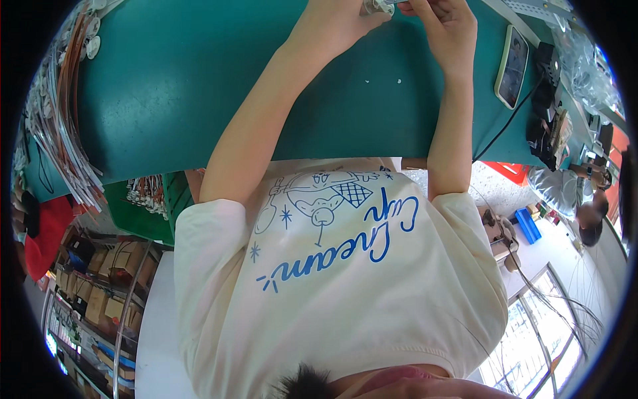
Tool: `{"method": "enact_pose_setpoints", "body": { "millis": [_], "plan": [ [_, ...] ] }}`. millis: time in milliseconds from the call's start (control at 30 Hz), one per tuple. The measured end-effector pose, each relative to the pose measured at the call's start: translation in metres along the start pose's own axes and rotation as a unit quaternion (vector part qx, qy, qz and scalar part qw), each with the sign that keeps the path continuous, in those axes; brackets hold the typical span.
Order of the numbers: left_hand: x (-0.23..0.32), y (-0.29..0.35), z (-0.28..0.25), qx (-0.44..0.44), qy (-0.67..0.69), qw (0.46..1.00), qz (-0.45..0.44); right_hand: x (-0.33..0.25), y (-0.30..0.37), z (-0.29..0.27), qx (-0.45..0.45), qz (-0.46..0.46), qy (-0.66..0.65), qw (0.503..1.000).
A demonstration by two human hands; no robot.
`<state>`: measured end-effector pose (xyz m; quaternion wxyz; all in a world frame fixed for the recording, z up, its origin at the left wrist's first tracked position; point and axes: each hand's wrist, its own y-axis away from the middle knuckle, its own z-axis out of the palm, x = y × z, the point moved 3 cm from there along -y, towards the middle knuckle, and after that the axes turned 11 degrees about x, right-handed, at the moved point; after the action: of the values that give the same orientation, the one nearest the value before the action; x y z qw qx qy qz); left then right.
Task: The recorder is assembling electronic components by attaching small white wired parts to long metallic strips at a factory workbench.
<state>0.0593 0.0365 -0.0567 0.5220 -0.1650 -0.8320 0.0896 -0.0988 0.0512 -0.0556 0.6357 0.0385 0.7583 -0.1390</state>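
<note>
Both hands meet at the top edge of the view, over the green table (173, 86), and are partly cut off there. My left hand (339, 18) is closed on a small whitish part (379, 6), which shows at its thumb tip. Its kind is too small and too cut off to tell. Close on the other side of that part is my right hand (450, 26), with its fingers curled in and thumb bent toward them. What the right fingers hold, if anything, is hidden. Two tiny white specks (383, 81) lie on the table between my forearms.
Bundled flat brown and white cables (63, 113) run along the table's left side. A phone (512, 66) lies at the right, near a black cable (508, 126) and clear plastic bags (581, 63). Below the left edge stands a green crate (136, 209). Another person (565, 196) is at far right.
</note>
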Motion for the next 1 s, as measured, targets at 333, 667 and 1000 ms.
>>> {"method": "enact_pose_setpoints", "body": {
  "millis": [333, 667, 1000],
  "plan": [
    [-0.002, 0.000, 0.001, 0.000, -0.004, 1.000, -0.016, -0.035, 0.005, 0.016, 0.045, -0.055, 0.173, 0.982],
    [-0.002, 0.001, 0.000, 0.009, 0.017, 1.000, 0.010, 0.001, 0.000, -0.006, 0.019, -0.154, 0.278, 0.948],
    [0.001, -0.001, -0.001, 0.001, 0.013, 1.000, -0.013, -0.004, 0.000, -0.005, 0.014, -0.251, 0.302, 0.919]
  ]
}}
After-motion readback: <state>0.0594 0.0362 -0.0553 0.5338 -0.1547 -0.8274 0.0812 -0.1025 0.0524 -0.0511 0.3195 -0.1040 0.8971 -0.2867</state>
